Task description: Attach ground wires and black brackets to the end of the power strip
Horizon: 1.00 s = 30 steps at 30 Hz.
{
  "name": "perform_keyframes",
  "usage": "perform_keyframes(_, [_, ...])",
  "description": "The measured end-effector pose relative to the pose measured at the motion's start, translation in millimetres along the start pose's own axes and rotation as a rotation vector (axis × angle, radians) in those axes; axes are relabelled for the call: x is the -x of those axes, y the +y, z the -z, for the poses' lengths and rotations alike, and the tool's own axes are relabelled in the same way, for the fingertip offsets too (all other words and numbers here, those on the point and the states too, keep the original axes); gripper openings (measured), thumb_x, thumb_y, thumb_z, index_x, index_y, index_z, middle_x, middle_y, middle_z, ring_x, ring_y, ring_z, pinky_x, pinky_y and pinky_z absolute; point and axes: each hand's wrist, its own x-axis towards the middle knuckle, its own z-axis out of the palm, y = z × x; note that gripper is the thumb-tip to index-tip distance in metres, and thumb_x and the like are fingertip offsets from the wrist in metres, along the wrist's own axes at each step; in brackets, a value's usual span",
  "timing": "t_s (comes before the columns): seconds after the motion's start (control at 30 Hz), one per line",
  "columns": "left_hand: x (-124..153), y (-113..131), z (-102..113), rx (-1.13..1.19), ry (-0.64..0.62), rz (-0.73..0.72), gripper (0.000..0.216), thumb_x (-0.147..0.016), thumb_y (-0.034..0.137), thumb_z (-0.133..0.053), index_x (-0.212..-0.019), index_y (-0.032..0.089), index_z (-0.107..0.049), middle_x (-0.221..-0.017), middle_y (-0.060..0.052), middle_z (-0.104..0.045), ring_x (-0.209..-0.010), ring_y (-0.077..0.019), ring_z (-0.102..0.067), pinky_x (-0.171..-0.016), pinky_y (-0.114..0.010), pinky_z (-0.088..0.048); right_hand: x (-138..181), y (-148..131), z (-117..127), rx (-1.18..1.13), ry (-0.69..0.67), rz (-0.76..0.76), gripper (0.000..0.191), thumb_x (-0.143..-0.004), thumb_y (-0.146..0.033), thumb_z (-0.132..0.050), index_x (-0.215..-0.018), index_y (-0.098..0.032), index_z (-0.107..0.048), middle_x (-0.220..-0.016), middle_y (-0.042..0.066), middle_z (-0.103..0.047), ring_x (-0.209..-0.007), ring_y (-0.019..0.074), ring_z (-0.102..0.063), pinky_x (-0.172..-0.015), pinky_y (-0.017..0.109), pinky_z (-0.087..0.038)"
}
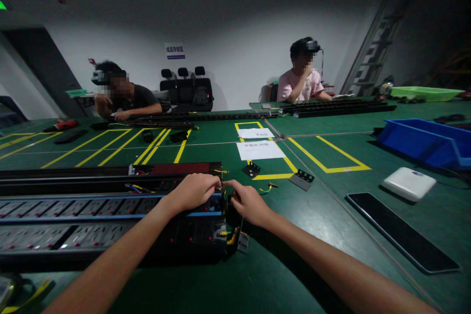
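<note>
Long black power strips with rows of sockets lie side by side on the left. Over the end of the strip with blue edges (121, 206), my left hand (195, 190) rests with its fingers bent down and pressed together at the corner. My right hand (250, 202) meets it from the other side, index finger against the same end and the other fingers curled in. Whatever small part sits between the fingertips is hidden. Just below, yellow-green wires (231, 238) and a small metal bracket (243, 242) stick out of the nearer strip's end (200, 230).
Two dark brackets (301, 179) and a short yellow-green wire (265, 189) lie beyond my right hand. To the right are a phone (401, 230), a white box (409, 184) and a blue bin (423, 142). Two people sit across the green table (206, 140).
</note>
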Motion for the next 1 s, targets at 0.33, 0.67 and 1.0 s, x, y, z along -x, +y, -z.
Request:
perform_keyframes(0.33, [0.1,-3.7,-4.1,-0.003,0.005,0.005,0.02,-0.099,0.015,-0.051,-0.106,0.022,-0.069,-0.109,-0.004,-0.077,-0.098,-0.026,-0.073,-0.077,-0.033,-0.049,0.8,3.6,-3.1,-0.031,0.01,0.016,0.05,-0.084,-0.006,-0.051,-0.13,-0.017,-0.065,-0.07,0.0,-0.064,-0.063,0.0185,-0.055,-0.062,0.027,-0.032])
perform_keyframes(0.67, [0.5,-1.6,-2.8,-0.002,0.004,0.008,0.021,-0.099,0.015,-0.05,-0.105,0.022,-0.069,-0.109,-0.004,-0.077,-0.098,-0.0252,-0.073,-0.078,-0.032,-0.05,-1.9,11.1,-4.5,-0.101,0.019,-0.021,0.049,-0.084,-0.011,-0.05,-0.13,-0.015,-0.068,-0.072,0.001,-0.062,-0.066,0.0192,-0.057,-0.064,0.03,-0.033])
perform_keyframes(1.0, [-0.5,-1.5,-3.0,-0.007,-0.006,0.016,0.022,-0.099,0.015,-0.05,-0.107,0.021,-0.07,-0.11,-0.005,-0.077,-0.099,-0.0257,-0.073,-0.079,-0.034,-0.051,-3.0,11.5,-2.0,-0.253,-0.027,-0.059,0.045,-0.089,-0.019,-0.05,-0.132,-0.016,-0.066,-0.075,0.002,-0.067,-0.068,0.02,-0.06,-0.064,0.031,-0.039])
